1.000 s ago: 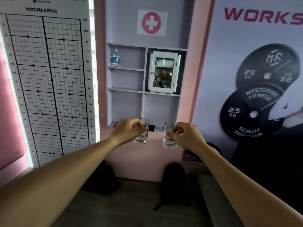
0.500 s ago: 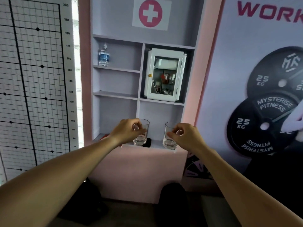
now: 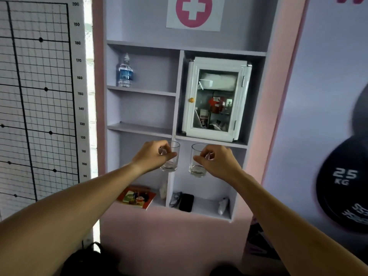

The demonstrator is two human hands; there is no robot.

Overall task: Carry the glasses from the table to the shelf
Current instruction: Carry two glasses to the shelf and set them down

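Observation:
My left hand point(image 3: 152, 155) grips a clear drinking glass point(image 3: 171, 162) by its rim, upright in the air. A second clear glass point(image 3: 196, 166) hangs the same way from my right hand point(image 3: 218, 163). Both glasses are held side by side, a small gap between them, in front of the lowest compartments of the lilac wall shelf point(image 3: 139, 127). Neither glass touches a shelf board. Fingers hide part of each rim.
The bottom left compartment holds a colourful book point(image 3: 136, 197); the bottom right one holds spectacles point(image 3: 175, 199), a black phone point(image 3: 186, 202) and a small white object point(image 3: 222, 206). A water bottle point(image 3: 124, 71) stands top left, a white first-aid cabinet point(image 3: 216, 98) right. Dark bags point(image 3: 89, 259) lie below.
I have come closer to the shelf, which now fills the view, and its bottom compartments have come into sight. Both hands keep the glasses in the same grip, side by side.

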